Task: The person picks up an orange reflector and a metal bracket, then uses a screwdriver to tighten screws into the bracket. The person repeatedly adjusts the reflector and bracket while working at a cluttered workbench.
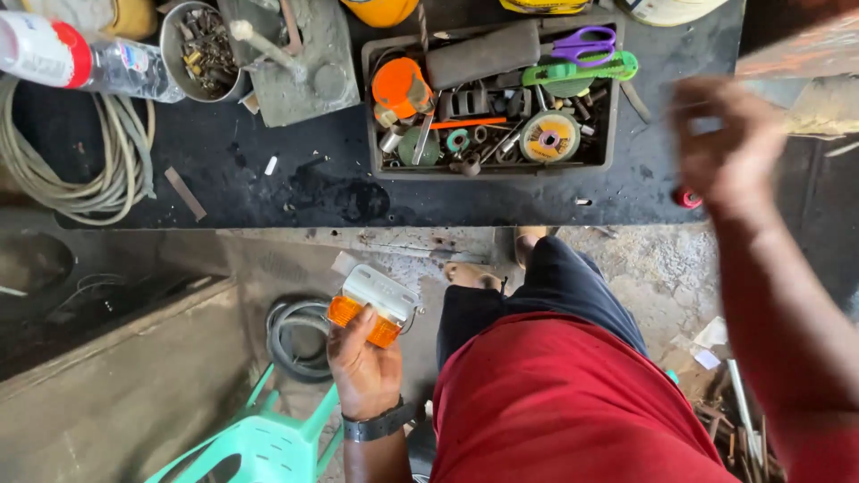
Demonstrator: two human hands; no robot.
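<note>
Orange plastic caught our eye first: an orange lamp lens with a grey metal backing (371, 309) sat in our left hand (362, 367), fingers closed round its lower end, held low over the concrete floor beside a mint-green plastic chair (259, 443). A dark wristband (380, 422) circled that wrist. We kept the lamp well apart from our right hand (729, 148), which hung raised over the right end of the black workbench (295, 179); it was blurred, its fingers loosely curled, and we could not tell whether it held anything. A small red round object (689, 198) lay just beside it at the bench edge.

Going from the left along the bench, we saw a clear plastic bottle with a red and white label (76, 58) lying on its side above a coil of pale hose (80, 165). Next stood a round metal tin (201, 49) filled with small screws and bolts. Further right, a dark rectangular plastic tray (490, 170) held an orange round part (400, 88), a dark grey cylinder (483, 54), purple-handled scissors (586, 42), a green utility knife (582, 70), a yellow-labelled grinding disc (548, 139) and assorted small hardware.
</note>
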